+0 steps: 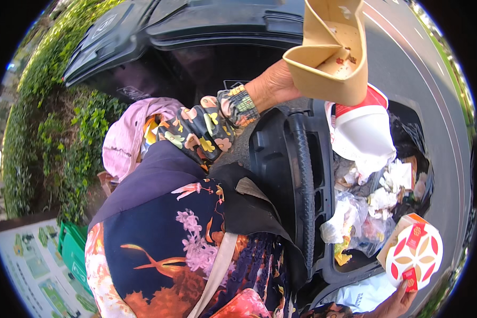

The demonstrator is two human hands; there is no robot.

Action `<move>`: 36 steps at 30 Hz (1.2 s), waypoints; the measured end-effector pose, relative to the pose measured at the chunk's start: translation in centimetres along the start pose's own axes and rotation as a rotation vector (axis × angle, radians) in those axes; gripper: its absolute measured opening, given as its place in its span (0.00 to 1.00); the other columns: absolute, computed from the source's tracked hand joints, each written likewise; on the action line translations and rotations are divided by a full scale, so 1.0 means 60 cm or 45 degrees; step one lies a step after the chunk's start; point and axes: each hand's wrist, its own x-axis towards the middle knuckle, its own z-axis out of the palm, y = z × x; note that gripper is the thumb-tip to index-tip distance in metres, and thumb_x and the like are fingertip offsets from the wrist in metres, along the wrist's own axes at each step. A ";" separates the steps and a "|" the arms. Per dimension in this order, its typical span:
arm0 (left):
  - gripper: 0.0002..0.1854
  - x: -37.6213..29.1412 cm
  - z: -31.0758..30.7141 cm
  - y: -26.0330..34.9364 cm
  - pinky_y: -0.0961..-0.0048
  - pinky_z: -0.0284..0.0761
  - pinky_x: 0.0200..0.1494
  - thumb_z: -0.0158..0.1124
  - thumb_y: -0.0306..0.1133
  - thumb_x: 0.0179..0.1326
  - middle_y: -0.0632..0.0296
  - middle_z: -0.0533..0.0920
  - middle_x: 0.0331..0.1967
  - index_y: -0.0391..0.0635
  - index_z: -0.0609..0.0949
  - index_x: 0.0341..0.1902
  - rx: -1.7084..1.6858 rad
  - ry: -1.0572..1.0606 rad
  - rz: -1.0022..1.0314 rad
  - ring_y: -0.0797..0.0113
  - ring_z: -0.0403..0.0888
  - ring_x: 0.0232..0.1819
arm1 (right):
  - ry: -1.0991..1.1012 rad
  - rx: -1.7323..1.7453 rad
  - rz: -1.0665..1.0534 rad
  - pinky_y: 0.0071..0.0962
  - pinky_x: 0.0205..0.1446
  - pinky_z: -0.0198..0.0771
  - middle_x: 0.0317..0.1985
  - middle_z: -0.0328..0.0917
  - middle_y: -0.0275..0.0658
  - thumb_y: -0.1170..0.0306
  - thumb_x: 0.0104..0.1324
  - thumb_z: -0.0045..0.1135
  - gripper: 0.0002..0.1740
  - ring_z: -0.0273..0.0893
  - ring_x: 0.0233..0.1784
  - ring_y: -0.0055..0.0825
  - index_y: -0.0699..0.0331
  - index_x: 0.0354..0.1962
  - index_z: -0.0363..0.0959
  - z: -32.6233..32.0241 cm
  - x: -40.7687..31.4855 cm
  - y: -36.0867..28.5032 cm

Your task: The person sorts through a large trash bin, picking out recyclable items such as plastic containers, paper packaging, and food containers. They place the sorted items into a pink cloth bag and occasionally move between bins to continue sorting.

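Observation:
My left hand (276,83), at the top of the view, grips a tan paperboard food box (330,85). The box is without a cover and has inner folds, with dark red food scraps on its bottom. Just below it is a white and red paper tub (363,127), over the far end of a black wheeled bin; whether my hand also holds it I cannot tell. My right hand (399,300), at the lower right, pinches the edge of a white paper food container (414,256) with red and tan petal shapes, beside the bin's rim.
The open bin (330,274) holds crumpled tissues (381,198), plastic bags (340,222) and a yellow wrapper (343,254). Its lid (272,159) hangs back toward my apron (155,222). Other black bins (222,24) stand beyond, with a hedge (43,95), a green bin (73,250) and a road (445,119) around.

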 end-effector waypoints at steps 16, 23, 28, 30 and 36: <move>0.21 -0.894 -0.310 0.179 0.72 0.81 0.53 0.75 0.35 0.62 0.58 0.87 0.47 0.38 0.83 0.55 0.745 1.655 0.333 0.69 0.85 0.49 | -0.866 1.140 -0.393 0.31 0.63 0.75 0.53 0.82 0.45 0.73 0.66 0.67 0.25 0.81 0.57 0.30 0.71 0.57 0.71 0.167 0.101 -0.585; 0.15 -1.130 -0.608 0.145 0.63 0.80 0.50 0.70 0.30 0.58 0.54 0.86 0.42 0.41 0.85 0.50 1.547 1.920 -0.079 0.58 0.85 0.45 | -1.395 0.974 -0.446 0.28 0.62 0.75 0.52 0.83 0.41 0.77 0.66 0.67 0.21 0.81 0.56 0.25 0.69 0.56 0.74 0.469 -0.009 -0.819; 0.37 -1.212 -0.727 0.138 0.56 0.72 0.63 0.75 0.35 0.51 0.40 0.76 0.57 0.36 0.72 0.65 1.780 2.534 -0.396 0.41 0.73 0.62 | -1.705 0.964 -0.406 0.23 0.58 0.74 0.48 0.83 0.37 0.81 0.65 0.65 0.13 0.80 0.52 0.19 0.66 0.47 0.75 0.729 -0.132 -0.893; 0.50 -1.219 -0.722 0.153 0.60 0.68 0.68 0.81 0.40 0.46 0.41 0.73 0.64 0.35 0.65 0.71 1.488 2.631 -0.226 0.44 0.71 0.67 | -1.789 1.020 -0.292 0.22 0.57 0.74 0.46 0.84 0.36 0.82 0.65 0.65 0.11 0.80 0.50 0.18 0.65 0.43 0.74 0.810 -0.190 -0.893; 0.46 -1.209 -0.673 0.292 0.63 0.68 0.61 0.80 0.54 0.49 0.56 0.75 0.59 0.43 0.70 0.67 -0.125 2.474 0.893 0.59 0.73 0.60 | -2.024 0.935 -0.086 0.22 0.53 0.74 0.43 0.84 0.34 0.81 0.66 0.64 0.10 0.80 0.46 0.18 0.63 0.41 0.73 1.053 -0.314 -0.849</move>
